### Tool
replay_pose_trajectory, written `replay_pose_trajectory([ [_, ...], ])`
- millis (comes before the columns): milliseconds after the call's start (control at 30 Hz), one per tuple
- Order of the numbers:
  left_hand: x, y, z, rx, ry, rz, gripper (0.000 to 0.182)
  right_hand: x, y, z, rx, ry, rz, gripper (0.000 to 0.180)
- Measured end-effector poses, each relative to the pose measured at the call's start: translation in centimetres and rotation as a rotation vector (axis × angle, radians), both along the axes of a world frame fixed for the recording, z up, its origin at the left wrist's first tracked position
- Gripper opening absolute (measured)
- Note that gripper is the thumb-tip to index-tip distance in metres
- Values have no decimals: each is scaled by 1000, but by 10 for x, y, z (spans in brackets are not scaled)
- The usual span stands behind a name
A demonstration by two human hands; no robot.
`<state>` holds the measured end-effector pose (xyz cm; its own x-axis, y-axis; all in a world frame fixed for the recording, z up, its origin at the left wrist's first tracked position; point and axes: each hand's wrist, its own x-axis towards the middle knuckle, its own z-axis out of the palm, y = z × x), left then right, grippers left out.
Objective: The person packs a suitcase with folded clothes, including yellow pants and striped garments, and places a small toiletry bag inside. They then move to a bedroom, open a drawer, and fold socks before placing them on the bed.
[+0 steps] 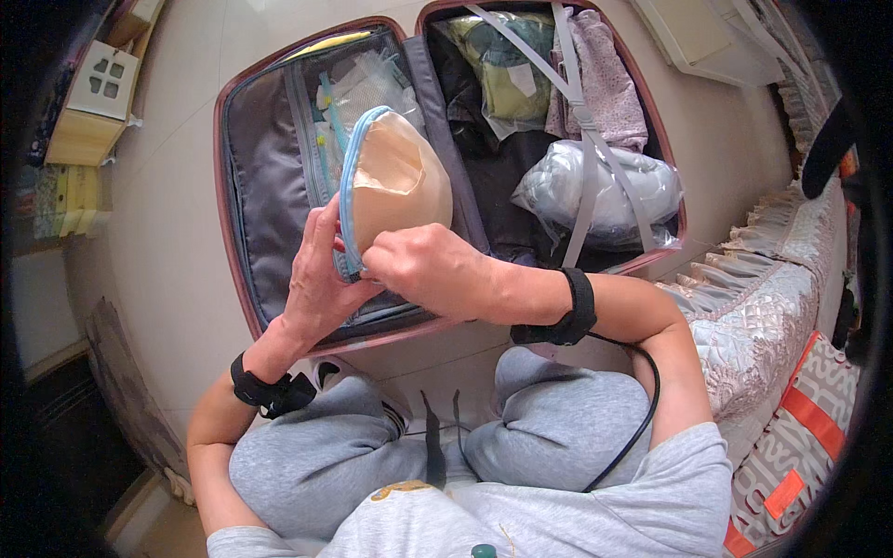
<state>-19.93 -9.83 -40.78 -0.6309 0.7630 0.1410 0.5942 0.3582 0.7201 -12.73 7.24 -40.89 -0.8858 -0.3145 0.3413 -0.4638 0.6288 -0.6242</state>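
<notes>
A rounded beige pouch (411, 188) with a light blue zip edge is held up over the suitcase's left half (258, 181). My left hand (314, 272) grips it from the left, fingers partly behind the zip edge. At the lower end of that edge, the fingertips of my right hand (425, 265) pinch the pouch; whether they hold a zip pull is hidden. Behind the pouch, a zipped mesh pocket (363, 80) shows packed items. The suitcase's right half (481, 188) holds a clear-bagged green garment (520, 84), folded patterned cloth (600, 77) and a plastic-wrapped pale bundle (607, 185).
Grey crossed straps (586, 125) span the right half. A lace-trimmed quilted cover (753, 328) and a patterned bag (802, 432) stand on my right. To the left is a shelf unit (91, 118). A black cable (645, 425) runs from my right wristband.
</notes>
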Motion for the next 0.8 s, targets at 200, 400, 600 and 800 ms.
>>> replay_pose_trajectory([
  [200,6,-1,-3,31,-13,119,46,-3,-4,8,160,104,57,9],
  [400,0,-7,-9,-10,70,-28,25,-34,30,10,64,78,-168,11],
  [600,-21,-11,9,-140,-29,-188,23,-76,70,-13,-161,-55,-318,22],
  [800,-50,-1,32,-178,-435,44,38,-59,43,-2,-348,-161,-148,23],
])
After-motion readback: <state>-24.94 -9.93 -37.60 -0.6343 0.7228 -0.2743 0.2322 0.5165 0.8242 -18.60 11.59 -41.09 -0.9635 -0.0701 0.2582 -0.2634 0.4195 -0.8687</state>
